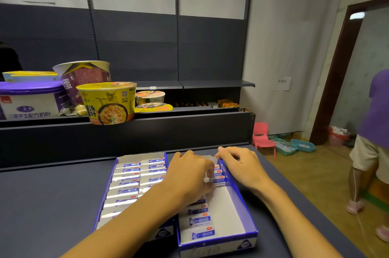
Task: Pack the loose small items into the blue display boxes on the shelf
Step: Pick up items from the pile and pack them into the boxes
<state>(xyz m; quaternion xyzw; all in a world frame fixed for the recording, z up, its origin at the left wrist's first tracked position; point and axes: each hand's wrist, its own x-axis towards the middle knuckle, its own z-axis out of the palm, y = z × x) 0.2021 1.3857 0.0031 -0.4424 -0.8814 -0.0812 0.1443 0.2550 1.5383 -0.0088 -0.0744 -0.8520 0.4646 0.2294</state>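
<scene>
Two blue display boxes stand side by side on the dark shelf top. The left box (99,209) is filled with two columns of small white-and-blue packets (128,175). In the right box (240,199) one column of the same packets (200,221) runs along its left side, and bare white floor shows on its right. My left hand (189,175) reaches into the right box, its curled fingers pinching a packet (217,180) near the far end. My right hand (240,163) rests over the box's far right corner, fingers bent at the wall's top edge.
Instant noodle bowls (109,102) and a purple-lidded tub (31,98) stand on the higher shelf behind. A person in a purple shirt (374,131) stands at the right by the doorway. A pink chair (263,138) and teal baskets (303,145) are on the floor.
</scene>
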